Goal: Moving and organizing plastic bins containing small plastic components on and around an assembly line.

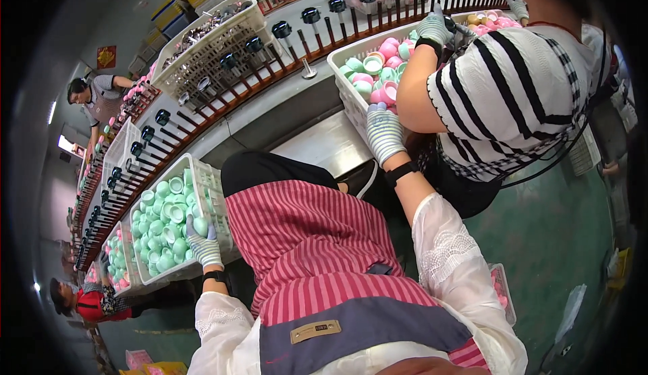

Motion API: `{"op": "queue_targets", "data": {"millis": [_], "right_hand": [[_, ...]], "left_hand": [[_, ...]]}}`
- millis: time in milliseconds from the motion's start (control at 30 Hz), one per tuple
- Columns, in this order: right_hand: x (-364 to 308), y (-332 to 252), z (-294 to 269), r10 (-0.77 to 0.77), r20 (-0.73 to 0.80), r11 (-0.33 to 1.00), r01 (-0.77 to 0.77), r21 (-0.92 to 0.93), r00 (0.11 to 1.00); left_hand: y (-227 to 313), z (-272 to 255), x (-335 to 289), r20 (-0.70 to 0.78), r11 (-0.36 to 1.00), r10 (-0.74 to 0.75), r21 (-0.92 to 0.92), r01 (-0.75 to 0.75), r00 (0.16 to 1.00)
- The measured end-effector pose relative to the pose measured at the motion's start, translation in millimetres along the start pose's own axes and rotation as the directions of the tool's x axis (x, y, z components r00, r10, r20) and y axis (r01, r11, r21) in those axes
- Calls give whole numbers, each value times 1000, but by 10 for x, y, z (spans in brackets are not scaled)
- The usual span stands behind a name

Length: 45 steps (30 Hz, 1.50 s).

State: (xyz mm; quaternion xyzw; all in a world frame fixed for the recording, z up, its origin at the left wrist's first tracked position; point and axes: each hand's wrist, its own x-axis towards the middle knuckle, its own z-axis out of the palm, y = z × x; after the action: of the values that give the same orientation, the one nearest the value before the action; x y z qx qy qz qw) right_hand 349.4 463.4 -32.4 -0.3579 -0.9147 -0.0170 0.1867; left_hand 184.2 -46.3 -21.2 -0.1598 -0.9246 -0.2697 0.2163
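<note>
My left hand (203, 245), in a striped knit glove, is at the near right edge of a white basket (162, 277) full of mint green cups. Its fingers are closed round one small rounded mint green cup (200, 226). On the right, my right hand (385, 136), gloved the same way, grips the near side of another white plastic basket (352, 105). Pink and mint green cups (389, 74) fill that basket. Its fingertips are partly hidden at the basket wall, close to a co-worker's arm.
A co-worker (499, 85) in a striped top sits close on my right, with a gloved hand over the basket. A curved line of upright rods with dark round heads (310, 16) runs along the bench. A basket of metal parts (209, 44) stands behind it. More workers are at the left.
</note>
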Motion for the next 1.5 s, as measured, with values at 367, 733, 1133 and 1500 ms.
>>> {"op": "queue_targets", "data": {"millis": [367, 733, 1133, 1500], "right_hand": [[61, -7, -17, -7, 58, 999, 10, -39, 998], [40, 6, -27, -34, 5, 998, 35, -50, 999], [54, 3, -40, -44, 11, 998, 45, -49, 999], [195, -72, 1, -21, 35, 998, 23, -54, 999]], "left_hand": [[-117, 118, -108, 4, 999, -52, -11, 52, 999], [-81, 74, 61, -18, 1000, -29, -4, 29, 999], [-163, 135, 76, -49, 1000, -14, -6, 14, 999], [-155, 88, 177, 22, 989, -137, -47, 138, 990]]}}
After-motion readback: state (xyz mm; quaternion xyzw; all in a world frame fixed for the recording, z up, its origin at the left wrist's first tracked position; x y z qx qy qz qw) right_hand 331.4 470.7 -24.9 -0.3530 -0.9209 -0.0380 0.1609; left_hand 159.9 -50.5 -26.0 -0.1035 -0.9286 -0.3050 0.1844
